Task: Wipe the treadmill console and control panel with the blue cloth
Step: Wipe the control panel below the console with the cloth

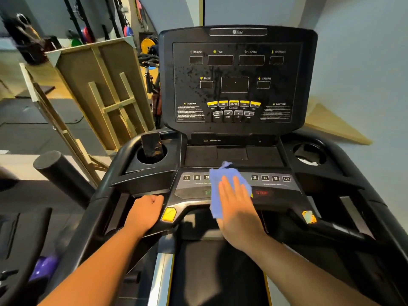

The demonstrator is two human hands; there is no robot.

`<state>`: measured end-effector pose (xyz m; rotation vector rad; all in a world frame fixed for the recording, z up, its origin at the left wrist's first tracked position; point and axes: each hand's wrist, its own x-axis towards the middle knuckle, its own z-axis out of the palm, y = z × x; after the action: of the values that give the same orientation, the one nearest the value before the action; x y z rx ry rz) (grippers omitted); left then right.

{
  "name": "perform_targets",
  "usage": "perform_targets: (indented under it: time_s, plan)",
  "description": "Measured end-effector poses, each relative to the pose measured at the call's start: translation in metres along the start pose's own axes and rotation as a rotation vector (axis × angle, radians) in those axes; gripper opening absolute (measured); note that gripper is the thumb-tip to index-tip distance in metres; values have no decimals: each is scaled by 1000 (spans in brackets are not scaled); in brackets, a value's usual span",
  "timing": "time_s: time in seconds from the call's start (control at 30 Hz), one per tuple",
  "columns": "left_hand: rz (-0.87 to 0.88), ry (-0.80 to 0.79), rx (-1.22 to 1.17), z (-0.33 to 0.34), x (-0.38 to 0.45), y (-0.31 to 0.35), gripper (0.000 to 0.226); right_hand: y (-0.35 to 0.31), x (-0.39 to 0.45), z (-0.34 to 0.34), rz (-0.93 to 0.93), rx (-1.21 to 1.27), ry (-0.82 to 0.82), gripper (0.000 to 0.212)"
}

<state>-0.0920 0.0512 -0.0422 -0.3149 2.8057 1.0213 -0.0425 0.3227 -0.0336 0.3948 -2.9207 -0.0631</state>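
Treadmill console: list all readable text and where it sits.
"INCLINE", "TIME", "SPEED", "DISTANCE": top row, upright display panel.
"PULSE", "CALORIE": middle row.
"CAUTION": both lower corners; fine print unreadable.
"3 6 9 12": right keys, lower control panel.
"3 6": left keys; rest hidden by blue cloth.
Brand badge, button captions: blurred.

Warm indoor light, moderate overall, and it's the right hand (237, 203) and blue cloth (223, 184) that catch it brightest. Dim down below: the treadmill belt (217, 272) sits in deep shadow, and the lower left corner is murky. The glossy console screen (236, 82) shows specks and smears against a soft sheen. Wide-angle bend is strong; the wooden frame (97, 89) leans and the walls curve at the edges. The upper left is smeared and soft, and the small caution text is illegible.
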Motion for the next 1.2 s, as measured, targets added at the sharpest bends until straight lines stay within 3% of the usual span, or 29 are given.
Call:
perform_targets:
  time_s: [0.1, 0.17, 0.3, 0.37, 0.57, 0.73, 0.87, 0.97, 1.03, 1.13, 1.2]
  plan:
    - [-12, -14, -3, 0, -1, 1, 48, 27, -18, 3, -134, 38, 5, 87]
    - [-9, 6, 5, 0, -1, 1, 46, 51, -32, 5, -75, 88, 15, 89]
    - [10, 13, 8, 1, 0, 3, 44, 80, -45, -2, 198, 66, 187, 60]
    - [4, 9, 0, 1, 1, 2, 45, 72, -37, -9, 248, -21, 158, 44]
    - [20, 9, 6, 2, 1, 0, 45, 30, -19, 10, 170, -97, 32, 70]
    - [18, 5, 6, 4, 0, -1, 47, 56, -36, 16, -6, 49, 133, 69]
    - [18, 3, 10, 2, 1, 1, 46, 105, -69, 23, 88, 87, 300, 65]
    - [22, 9, 18, 0, 5, 3, 46, 99, -36, 19, 331, 56, 145, 80]
    - [14, -2, 24, 0, 3, 2, 47, 89, -28, 24, 265, 29, 141, 72]
    - [10, -1, 24, 3, 0, -2, 47, 109, -60, 21, 60, -12, 222, 82]
    - [13, 9, 29, 2, 1, 0, 46, 124, -85, 14, 241, 3, 253, 88]
